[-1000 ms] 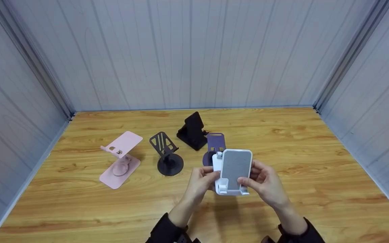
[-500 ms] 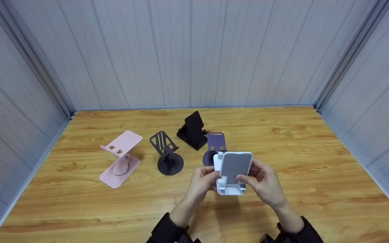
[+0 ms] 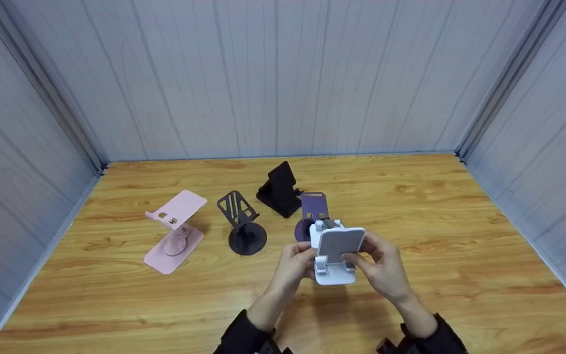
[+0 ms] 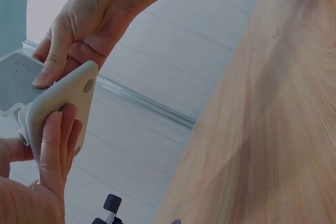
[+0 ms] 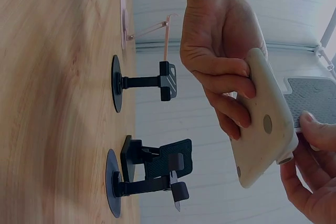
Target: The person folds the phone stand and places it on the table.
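Observation:
A white phone stand (image 3: pixel 334 277) with a grey-padded plate (image 3: pixel 340 243) is held up off the table in both hands. My left hand (image 3: pixel 289 268) grips its base along the left side, the fingers spread over the underside, where round grey pads show in the left wrist view. With thumb on the padded face and fingers behind, my right hand (image 3: pixel 385 270) pinches the plate, which stands tilted up from the base. Just beyond the white stand is a purple phone stand (image 3: pixel 315 204), its round base partly hidden.
On the wooden table (image 3: pixel 460 255) stand a pink phone stand (image 3: pixel 180 209) at the left, a dark one with a slotted plate (image 3: pixel 246 238) beside it, and a black one (image 3: pixel 283 191) farther back. Pale panel walls (image 3: pixel 273 78) enclose the back and sides.
The padded plate has swung on its hinge; its top edge has come down, and a part behind it now shows. The right hand moved with it while the left stayed on the base.

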Demonstrator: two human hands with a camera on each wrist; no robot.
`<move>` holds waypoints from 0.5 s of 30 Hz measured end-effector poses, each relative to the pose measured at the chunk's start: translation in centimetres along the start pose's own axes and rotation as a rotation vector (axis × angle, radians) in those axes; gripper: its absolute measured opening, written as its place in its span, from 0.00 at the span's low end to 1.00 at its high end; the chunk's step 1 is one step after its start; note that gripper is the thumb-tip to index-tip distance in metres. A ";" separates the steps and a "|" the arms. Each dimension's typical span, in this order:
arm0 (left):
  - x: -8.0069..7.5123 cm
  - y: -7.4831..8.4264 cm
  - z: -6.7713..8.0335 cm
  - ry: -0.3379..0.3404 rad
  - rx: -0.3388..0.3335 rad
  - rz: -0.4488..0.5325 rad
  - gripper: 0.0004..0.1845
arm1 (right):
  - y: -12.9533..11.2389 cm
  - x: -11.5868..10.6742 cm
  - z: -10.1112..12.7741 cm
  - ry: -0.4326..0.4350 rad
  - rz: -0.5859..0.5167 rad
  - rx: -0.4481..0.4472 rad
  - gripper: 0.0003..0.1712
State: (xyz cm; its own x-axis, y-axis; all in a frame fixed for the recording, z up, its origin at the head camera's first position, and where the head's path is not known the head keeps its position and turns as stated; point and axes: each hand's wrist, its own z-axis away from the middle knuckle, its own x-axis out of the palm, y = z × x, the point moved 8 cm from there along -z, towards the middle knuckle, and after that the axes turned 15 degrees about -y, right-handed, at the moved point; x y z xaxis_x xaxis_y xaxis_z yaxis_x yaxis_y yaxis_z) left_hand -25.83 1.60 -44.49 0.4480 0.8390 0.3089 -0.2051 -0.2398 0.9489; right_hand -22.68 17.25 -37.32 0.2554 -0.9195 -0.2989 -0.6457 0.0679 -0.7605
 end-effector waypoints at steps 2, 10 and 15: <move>0.0 0.0 0.0 0.006 -0.003 -0.006 0.17 | -0.1 0.0 0.0 0.008 0.021 -0.009 0.18; 0.1 -0.1 -0.1 0.007 -0.033 -0.013 0.18 | 0.3 -0.2 0.0 0.031 0.082 0.006 0.17; 0.4 -0.1 -0.2 -0.066 -0.021 0.028 0.20 | 0.5 -0.5 0.0 0.032 0.085 0.014 0.17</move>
State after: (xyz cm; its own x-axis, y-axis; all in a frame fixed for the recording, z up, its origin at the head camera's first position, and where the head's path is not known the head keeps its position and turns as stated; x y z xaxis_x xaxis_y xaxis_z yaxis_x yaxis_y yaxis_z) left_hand -25.82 2.03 -44.44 0.4979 0.7979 0.3399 -0.2361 -0.2524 0.9384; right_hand -23.15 17.71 -37.60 0.1766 -0.9221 -0.3443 -0.6541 0.1514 -0.7411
